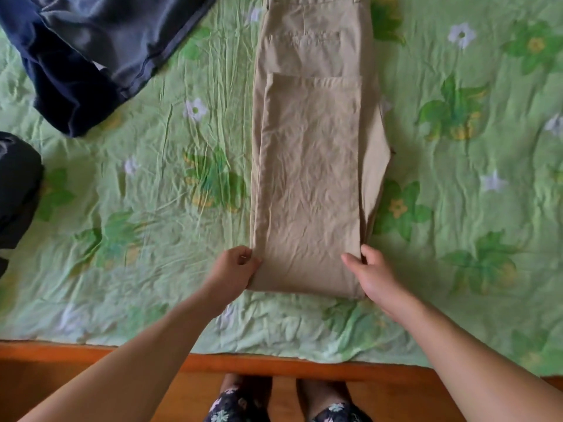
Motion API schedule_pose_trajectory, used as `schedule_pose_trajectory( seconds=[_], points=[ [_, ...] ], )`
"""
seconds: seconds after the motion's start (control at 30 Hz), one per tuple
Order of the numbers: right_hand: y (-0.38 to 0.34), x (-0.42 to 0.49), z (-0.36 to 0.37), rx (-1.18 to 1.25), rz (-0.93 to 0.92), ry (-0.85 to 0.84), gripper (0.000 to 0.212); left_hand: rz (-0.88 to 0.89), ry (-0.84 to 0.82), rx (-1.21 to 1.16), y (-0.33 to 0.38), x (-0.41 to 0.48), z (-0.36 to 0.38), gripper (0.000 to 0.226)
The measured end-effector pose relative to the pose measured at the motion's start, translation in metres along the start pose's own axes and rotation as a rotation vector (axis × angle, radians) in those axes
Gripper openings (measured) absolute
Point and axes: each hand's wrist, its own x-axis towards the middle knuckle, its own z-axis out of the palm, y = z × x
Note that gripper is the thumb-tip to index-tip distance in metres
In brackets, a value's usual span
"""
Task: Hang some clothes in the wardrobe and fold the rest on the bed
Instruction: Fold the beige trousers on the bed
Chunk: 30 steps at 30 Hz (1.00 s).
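Looking down from my head camera, I am gripping the beige trousers at their near end, where the cloth is doubled into a soft, rounded fold. They are lying lengthwise on the bed, a long narrow rectangle of matte, finely creased cotton. The legs are folded back over the seat, and their straight hem is ending just below a stitched welt pocket.

My left hand is curling its fingers round the left edge of the fold. My right hand is pinching the right edge, with the thumb lying flat on top and the fingers tucked under the layers.

The bedsheet under them is thin and crinkled all over, pale green and printed with darker green leaves and small white and yellow flowers.

A navy garment of smooth, faintly shiny fabric is lying in loose folds at the far left, well apart from the trousers. A black garment is bunching at the left edge.

The polished orange-brown wooden bed rail is running along the near side. Below it my feet are showing in dark floral slippers.
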Motion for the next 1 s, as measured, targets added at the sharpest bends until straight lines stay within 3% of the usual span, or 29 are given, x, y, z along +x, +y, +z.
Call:
schedule_pose_trajectory(
  seconds=[0.1, 0.23, 0.43, 0.5, 0.7, 0.93, 1.0],
  points=[
    [0.003, -0.001, 0.002, -0.063, -0.061, 0.043, 0.011, 0.043, 0.04, 0.022, -0.004, -0.003, 0.002, 0.019],
    [0.016, -0.016, 0.0, 0.047, -0.056, -0.046, 0.005, 0.062, 0.045, 0.016, -0.011, -0.008, 0.002, 0.022],
    [0.038, -0.033, 0.007, -0.158, -0.002, -0.062, 0.017, -0.028, -0.026, 0.01, -0.046, -0.024, 0.004, 0.021],
    [0.046, -0.041, 0.009, -0.188, 0.045, -0.104, 0.013, -0.067, -0.067, -0.009, -0.059, -0.033, 0.004, 0.022],
    [0.04, -0.034, 0.004, 0.0, 0.124, -0.134, 0.005, -0.003, -0.122, -0.08, -0.052, -0.027, 0.002, 0.012],
    [0.023, -0.031, 0.008, 0.141, 0.068, -0.021, 0.018, 0.09, -0.019, -0.281, -0.02, -0.007, 0.009, 0.017],
    [0.011, -0.022, 0.011, 0.225, 0.051, 0.026, 0.03, 0.129, 0.025, -0.345, -0.006, 0.001, 0.009, 0.019]
  ],
)
